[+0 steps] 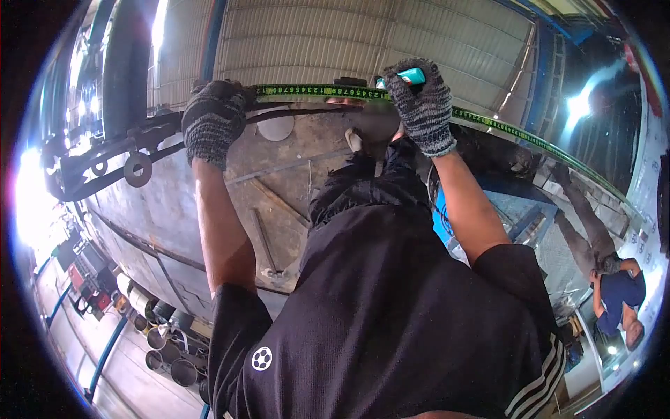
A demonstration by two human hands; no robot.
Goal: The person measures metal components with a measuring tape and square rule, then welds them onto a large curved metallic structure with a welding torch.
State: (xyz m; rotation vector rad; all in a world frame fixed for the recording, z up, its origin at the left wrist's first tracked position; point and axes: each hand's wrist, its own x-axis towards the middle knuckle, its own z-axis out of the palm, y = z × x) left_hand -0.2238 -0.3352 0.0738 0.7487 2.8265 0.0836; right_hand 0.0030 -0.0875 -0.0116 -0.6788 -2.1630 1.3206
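The green tape measure (321, 91) lay drawn out along the top edge of the steel plate (279, 181), running on rightward. The gloved left hand (213, 122) was closed over its end. The right hand (419, 105) was curled round the tape and a teal object (413, 75). The tape looked placed, and I could make out no mark on the steel. A person in blue (618, 293) crouched well off right.
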